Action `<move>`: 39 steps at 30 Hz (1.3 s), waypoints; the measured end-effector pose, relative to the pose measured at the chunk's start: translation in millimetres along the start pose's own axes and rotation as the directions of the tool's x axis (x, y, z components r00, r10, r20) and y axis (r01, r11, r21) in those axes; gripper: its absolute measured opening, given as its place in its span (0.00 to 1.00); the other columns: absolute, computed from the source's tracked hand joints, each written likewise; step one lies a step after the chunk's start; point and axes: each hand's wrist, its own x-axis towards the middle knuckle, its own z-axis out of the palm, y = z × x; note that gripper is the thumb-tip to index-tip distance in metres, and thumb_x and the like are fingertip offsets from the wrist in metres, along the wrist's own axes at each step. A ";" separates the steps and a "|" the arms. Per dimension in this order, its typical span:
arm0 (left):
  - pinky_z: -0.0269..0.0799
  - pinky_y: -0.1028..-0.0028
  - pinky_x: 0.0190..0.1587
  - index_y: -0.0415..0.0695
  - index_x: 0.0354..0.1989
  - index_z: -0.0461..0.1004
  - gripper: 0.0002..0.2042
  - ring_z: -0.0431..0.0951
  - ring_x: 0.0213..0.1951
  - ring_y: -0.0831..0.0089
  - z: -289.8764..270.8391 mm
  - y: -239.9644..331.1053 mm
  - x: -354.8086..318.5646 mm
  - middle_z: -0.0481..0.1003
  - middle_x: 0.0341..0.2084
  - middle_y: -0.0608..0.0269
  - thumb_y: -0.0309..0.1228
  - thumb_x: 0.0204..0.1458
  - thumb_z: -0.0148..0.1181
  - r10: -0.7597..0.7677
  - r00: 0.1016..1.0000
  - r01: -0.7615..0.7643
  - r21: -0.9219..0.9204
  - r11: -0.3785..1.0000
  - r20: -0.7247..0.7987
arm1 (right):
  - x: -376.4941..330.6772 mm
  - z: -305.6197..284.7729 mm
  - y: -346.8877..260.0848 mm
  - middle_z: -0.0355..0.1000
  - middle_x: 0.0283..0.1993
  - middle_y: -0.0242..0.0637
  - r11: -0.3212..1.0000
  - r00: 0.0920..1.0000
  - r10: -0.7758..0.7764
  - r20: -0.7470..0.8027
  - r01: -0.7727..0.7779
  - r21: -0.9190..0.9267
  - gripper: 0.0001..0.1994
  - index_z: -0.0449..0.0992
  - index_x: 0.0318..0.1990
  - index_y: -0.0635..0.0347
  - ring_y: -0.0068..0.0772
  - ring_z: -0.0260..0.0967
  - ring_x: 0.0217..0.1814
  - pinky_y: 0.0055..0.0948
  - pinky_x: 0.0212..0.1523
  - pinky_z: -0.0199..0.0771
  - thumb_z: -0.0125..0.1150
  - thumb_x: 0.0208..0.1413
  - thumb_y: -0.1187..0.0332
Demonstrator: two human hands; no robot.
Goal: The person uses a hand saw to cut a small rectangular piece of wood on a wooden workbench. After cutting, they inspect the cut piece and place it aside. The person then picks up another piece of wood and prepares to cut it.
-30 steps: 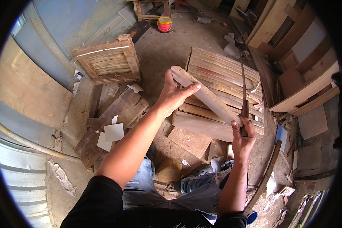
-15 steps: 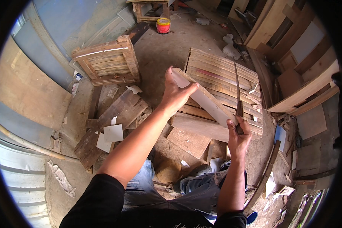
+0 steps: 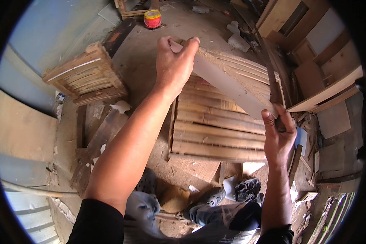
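Note:
A board (image 3: 232, 83) with a pale smooth face and a rough, dusty edge slants between my hands. My left hand (image 3: 177, 61) is closed around its far end, thumb on one side and fingers on the other. Its near end rests against my right hand (image 3: 280, 136), whose thumb and fingers are closed. That hand also grips a long, narrow-bladed tool (image 3: 273, 79) pointing away from me; whether it is a saw or a large knife I cannot tell. Below the board lies a panel of wooden slats (image 3: 215, 126), partly covered by it.
A framed slatted piece (image 3: 85, 75) leans at the left, near loose planks (image 3: 99, 142). Farther off stands a red bucket with a yellow lid (image 3: 152, 19). Wooden frames (image 3: 309, 44) line the right side. My shoes (image 3: 209, 197) are close to a black plastic bag (image 3: 248, 189).
Both hands have lifted the board up and away from the slatted panel, showing more of the slats. My right hand and the tool have shifted right; the view has tilted too.

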 end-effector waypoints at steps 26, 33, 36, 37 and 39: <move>0.61 0.64 0.63 0.38 0.63 0.50 0.33 0.64 0.61 0.57 150.2 -40.2 77.4 0.57 0.59 0.46 0.18 0.46 0.56 -0.522 0.797 0.570 0.093 0.816 -0.304 | 103.1 -7.1 33.9 0.74 0.37 0.39 0.885 0.894 0.393 0.213 -0.306 -0.350 0.15 0.80 0.49 0.62 0.28 0.73 0.33 0.27 0.33 0.73 0.71 0.54 0.71; 0.59 0.59 0.66 0.39 0.68 0.41 0.41 0.58 0.65 0.50 134.4 -15.1 89.5 0.51 0.64 0.37 0.34 0.54 0.65 -0.543 0.767 0.637 0.310 0.706 -0.342 | 111.6 -7.2 17.4 0.77 0.35 0.40 0.912 0.951 0.278 0.138 -0.216 -0.348 0.16 0.80 0.52 0.57 0.34 0.73 0.32 0.31 0.34 0.73 0.68 0.56 0.74; 0.61 0.55 0.65 0.41 0.70 0.41 0.45 0.56 0.66 0.43 126.1 13.5 97.9 0.45 0.67 0.35 0.43 0.54 0.68 -0.639 0.687 0.726 0.289 0.625 -0.345 | 116.9 -6.8 10.3 0.77 0.34 0.40 0.899 0.948 0.286 0.143 -0.213 -0.383 0.12 0.82 0.48 0.55 0.38 0.74 0.32 0.33 0.35 0.75 0.66 0.57 0.76; 0.61 0.55 0.65 0.41 0.70 0.41 0.45 0.57 0.66 0.43 127.5 17.2 101.2 0.45 0.67 0.35 0.43 0.54 0.68 -0.649 0.689 0.723 0.354 0.593 -0.321 | 117.6 -7.0 8.4 0.77 0.34 0.40 0.900 0.945 0.294 0.143 -0.223 -0.375 0.11 0.82 0.48 0.55 0.38 0.75 0.33 0.33 0.35 0.75 0.66 0.57 0.75; 0.61 0.57 0.65 0.41 0.69 0.43 0.44 0.57 0.67 0.48 135.3 15.2 105.6 0.49 0.66 0.36 0.41 0.53 0.69 -0.568 0.766 0.635 0.492 0.595 -0.301 | 116.6 -7.3 5.8 0.77 0.35 0.40 0.881 0.927 0.344 0.151 -0.263 -0.392 0.10 0.82 0.47 0.54 0.40 0.76 0.35 0.32 0.36 0.76 0.66 0.57 0.75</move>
